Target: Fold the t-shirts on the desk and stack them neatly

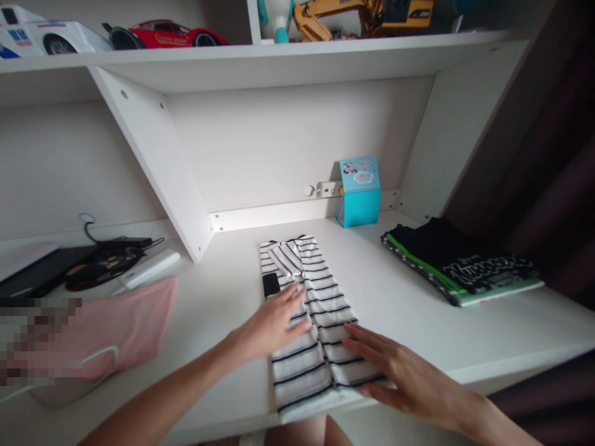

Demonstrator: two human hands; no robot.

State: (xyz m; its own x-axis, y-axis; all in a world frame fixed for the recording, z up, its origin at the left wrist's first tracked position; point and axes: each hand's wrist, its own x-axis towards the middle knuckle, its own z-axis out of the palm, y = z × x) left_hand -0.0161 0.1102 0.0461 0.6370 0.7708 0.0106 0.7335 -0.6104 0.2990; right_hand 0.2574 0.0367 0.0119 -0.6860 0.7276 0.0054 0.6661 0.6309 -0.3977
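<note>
A white shirt with black stripes (320,291) lies folded into a long narrow strip on the white desk (400,297), its collar toward the wall. My left hand (274,322) rests flat on the strip's left half, fingers stretched out, just below a small black tag (271,285). My right hand (390,365) lies flat on the lower right part of the shirt near the desk's front edge, fingers spread. Neither hand holds anything.
A stack of folded dark clothes with green trim (460,266) sits at the right. A turquoise box (360,192) stands by the back wall. Pink cloth (121,328), a white bar (149,269) and dark items with cables (93,263) lie at the left. Toy vehicles (162,34) line the shelf above.
</note>
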